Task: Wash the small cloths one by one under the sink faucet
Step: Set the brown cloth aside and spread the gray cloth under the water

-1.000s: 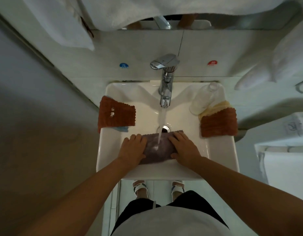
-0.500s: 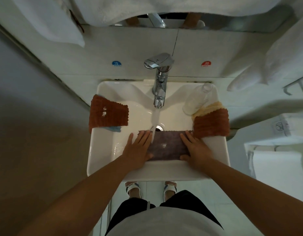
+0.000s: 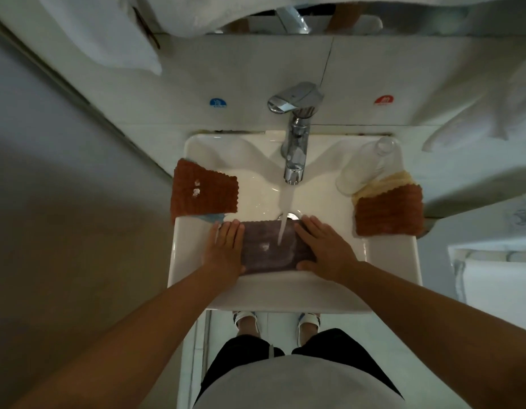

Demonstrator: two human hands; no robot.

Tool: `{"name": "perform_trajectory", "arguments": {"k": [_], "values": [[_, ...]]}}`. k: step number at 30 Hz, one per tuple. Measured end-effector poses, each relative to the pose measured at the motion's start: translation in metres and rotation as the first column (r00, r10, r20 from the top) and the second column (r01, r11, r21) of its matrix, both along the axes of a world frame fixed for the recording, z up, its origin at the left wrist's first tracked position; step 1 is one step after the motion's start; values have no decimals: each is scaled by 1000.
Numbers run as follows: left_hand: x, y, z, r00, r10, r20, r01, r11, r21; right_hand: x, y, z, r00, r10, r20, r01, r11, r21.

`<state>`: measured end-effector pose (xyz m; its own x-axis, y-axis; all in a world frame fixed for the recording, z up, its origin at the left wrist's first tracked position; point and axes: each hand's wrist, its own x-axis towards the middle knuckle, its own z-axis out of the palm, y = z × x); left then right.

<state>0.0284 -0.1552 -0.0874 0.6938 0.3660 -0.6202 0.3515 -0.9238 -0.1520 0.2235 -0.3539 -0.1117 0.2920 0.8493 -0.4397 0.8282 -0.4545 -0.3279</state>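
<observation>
I have both hands down in the sink (image 3: 382,261), palms flat, one on each end of the purple-grey cloth (image 3: 270,246). My left hand (image 3: 224,250) lies on the cloth's left edge with its fingers straight and close together, pointing toward the wall; nothing is pinched, it just presses. My right hand (image 3: 326,249) covers the right end the same way, fingers extended and slightly angled inward, thumb stretched along the cloth's near edge. Both forearms reach in from the near rim, roughly symmetric.

The cloth lies spread flat in the basin, just in front of the drain (image 3: 292,216), and the water stream (image 3: 285,208) from the faucet (image 3: 295,134) lands on its middle, between my hands. There is a small pale spot on the fabric near the stream; in this dim light I cannot tell whether it is foam or a mark.

A rust-brown cloth (image 3: 205,191) hangs over the sink's left rim, with a bit of blue cloth (image 3: 211,217) peeking out beneath it, just beside my left fingertips. On the right rim sits another rust-brown cloth (image 3: 388,212) on top of a yellow one (image 3: 382,181), and a clear bottle (image 3: 365,163) lies tilted against that pile. White towels (image 3: 108,33) hang above, along the wall. Blue and red stickers (image 3: 218,102) flank the faucet on the tiles.
</observation>
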Motion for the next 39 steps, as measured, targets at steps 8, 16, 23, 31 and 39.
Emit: {"name": "perform_trajectory", "arguments": {"k": [8,16,23,31,39], "values": [[43,-37,-5,987,-107,123,129,974,-185,14,-58,17,977,-207,56,213,969,-126],[-13,-9,4,999,33,25,-29,988,-149,-10,-16,6,996,-3,-89,0,999,-39],[-25,4,7,993,120,8,-120,993,-6,-23,26,-1,999,-2,-33,3,1000,31],[12,-8,-9,969,-5,247,46,986,-162,8,-18,6,990,-79,117,85,995,-46],[27,-9,-7,971,-42,235,82,983,-167,21,-31,10,994,-105,31,107,991,-83]]}}
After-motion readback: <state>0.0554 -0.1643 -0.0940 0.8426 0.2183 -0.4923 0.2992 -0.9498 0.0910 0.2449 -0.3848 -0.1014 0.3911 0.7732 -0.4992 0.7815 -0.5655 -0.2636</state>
